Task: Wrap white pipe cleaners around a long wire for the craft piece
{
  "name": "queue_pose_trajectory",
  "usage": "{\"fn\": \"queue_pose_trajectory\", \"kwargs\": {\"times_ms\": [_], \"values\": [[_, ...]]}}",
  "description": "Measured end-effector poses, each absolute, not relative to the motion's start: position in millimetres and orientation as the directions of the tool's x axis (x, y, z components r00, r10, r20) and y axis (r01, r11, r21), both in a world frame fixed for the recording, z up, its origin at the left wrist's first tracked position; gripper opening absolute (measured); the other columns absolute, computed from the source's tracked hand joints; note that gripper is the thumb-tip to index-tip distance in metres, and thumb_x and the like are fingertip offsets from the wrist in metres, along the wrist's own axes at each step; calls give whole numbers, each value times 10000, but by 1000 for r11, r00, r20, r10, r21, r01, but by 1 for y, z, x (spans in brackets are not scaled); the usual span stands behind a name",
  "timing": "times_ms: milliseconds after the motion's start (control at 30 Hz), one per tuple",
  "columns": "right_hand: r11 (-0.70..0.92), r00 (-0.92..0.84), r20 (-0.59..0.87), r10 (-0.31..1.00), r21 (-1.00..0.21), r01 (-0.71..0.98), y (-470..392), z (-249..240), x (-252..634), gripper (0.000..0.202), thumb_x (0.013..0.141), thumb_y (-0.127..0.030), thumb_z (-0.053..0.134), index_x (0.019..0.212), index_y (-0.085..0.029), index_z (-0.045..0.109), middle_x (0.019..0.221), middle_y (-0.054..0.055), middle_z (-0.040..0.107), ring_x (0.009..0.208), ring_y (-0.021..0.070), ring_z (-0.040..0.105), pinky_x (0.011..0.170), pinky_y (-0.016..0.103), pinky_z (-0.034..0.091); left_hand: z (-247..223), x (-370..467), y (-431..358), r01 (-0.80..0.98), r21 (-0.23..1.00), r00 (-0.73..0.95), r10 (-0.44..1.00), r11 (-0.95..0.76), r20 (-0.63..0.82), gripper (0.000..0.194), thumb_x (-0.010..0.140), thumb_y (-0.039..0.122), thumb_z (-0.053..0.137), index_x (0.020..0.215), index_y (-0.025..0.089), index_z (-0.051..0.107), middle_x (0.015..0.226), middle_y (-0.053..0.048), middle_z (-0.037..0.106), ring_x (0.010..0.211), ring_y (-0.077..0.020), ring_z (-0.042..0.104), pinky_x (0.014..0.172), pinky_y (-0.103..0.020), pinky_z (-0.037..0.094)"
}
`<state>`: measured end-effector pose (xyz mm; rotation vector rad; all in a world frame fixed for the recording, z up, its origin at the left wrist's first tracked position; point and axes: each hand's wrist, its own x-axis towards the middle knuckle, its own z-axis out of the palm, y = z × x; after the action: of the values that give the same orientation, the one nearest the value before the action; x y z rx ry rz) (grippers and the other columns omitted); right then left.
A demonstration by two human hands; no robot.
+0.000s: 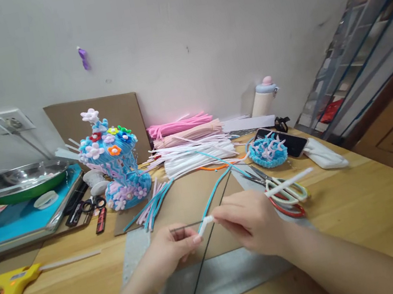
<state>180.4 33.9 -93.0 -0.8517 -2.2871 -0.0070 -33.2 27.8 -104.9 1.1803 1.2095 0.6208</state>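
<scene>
Between my two hands runs a white pipe cleaner (205,223), bent near its middle. My left hand (176,246) pinches its lower end, together with a thin dark rod that sticks out to the left. My right hand (253,220) has its fingers closed on the other part, and a white length sticks out past it to the upper right. A blue pipe cleaner (214,190) reaches down to my left fingertips; whether it is held, I cannot tell. Brown cardboard (180,205) lies under the hands.
A blue flowered pipe-cleaner figure (109,152) stands left, near cut stems (155,202). Scissors (284,192) lie right, below a blue ring-shaped piece (267,150) and phone (290,143). A yellow glue gun (13,293) is far left. Pipe-cleaner bundles (198,156) lie behind.
</scene>
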Motion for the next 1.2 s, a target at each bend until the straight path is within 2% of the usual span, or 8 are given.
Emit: {"fn": "queue_pose_trajectory", "kwargs": {"times_ms": [200, 367, 600, 733, 833, 933, 1033, 1200], "values": [[904, -797, 459, 393, -35, 426, 29, -88, 181, 162, 847, -153, 439, 797, -203, 585, 650, -10, 558, 592, 134, 468, 547, 292, 243, -107, -46, 38, 48, 969, 200, 948, 242, -246, 358, 595, 440, 771, 616, 159, 549, 483, 78, 386, 469, -69, 285, 472, -217, 173], [859, -821, 317, 475, 33, 510, 27, -94, 175, 74, 773, -144, 513, 749, -211, 536, 688, -17, 590, 609, 133, 490, 549, 303, 222, -98, -42, 32, 36, 986, 122, 979, 161, -164, 373, 576, 441, 781, 570, 159, 535, 475, 83, 356, 475, -65, 252, 478, -213, 174], [596, -514, 368, 775, -154, 788, 32, -100, 171, 141, 866, -197, 486, 750, -203, 567, 663, -4, 604, 606, 136, 527, 548, 294, 215, -91, -29, 23, 51, 989, 40, 990, 135, -137, 352, 532, 407, 800, 533, 156, 553, 479, 63, 439, 471, -61, 283, 478, -219, 183], [556, -367, 498, 786, -309, 771, 34, -98, 174, 215, 908, -231, 459, 756, -187, 605, 643, 6, 603, 595, 126, 527, 562, 263, 255, -99, -24, 20, -8, 979, 29, 979, 202, -201, 354, 548, 392, 798, 570, 156, 536, 477, 68, 435, 466, -55, 289, 484, -214, 173], [641, -372, 596, 712, -336, 690, 33, -98, 176, 228, 921, -230, 443, 796, -182, 627, 606, 3, 568, 564, 121, 498, 561, 255, 272, -108, -20, 19, -122, 934, 140, 938, 335, -318, 355, 582, 388, 778, 587, 163, 504, 441, 92, 357, 431, -46, 219, 465, -222, 116], [776, -499, 651, 571, -231, 587, 31, -98, 178, 233, 922, -226, 425, 817, -183, 628, 587, 1, 545, 547, 125, 468, 550, 267, 267, -116, -20, 25, -189, 893, 235, 902, 409, -363, 360, 575, 376, 768, 561, 168, 474, 444, 88, 354, 420, -44, 211, 447, -223, 113], [867, -685, 580, 441, -77, 493, 31, -97, 179, 221, 904, -205, 424, 804, -195, 621, 608, -1, 555, 556, 128, 464, 541, 286, 249, -122, -25, 33, -187, 893, 214, 904, 410, -370, 369, 539, 371, 776, 527, 169, 468, 434, 81, 368, 407, -46, 252, 434, -218, 135], [869, -816, 354, 457, 21, 495, 31, -97, 177, 143, 821, -144, 466, 738, -200, 568, 658, -7, 585, 578, 128, 477, 537, 304, 220, -116, -34, 38, -151, 938, 95, 949, 312, -301, 377, 498, 365, 815, 498, 156, 501, 406, 87, 371, 397, -40, 256, 430, -223, 119]]}}
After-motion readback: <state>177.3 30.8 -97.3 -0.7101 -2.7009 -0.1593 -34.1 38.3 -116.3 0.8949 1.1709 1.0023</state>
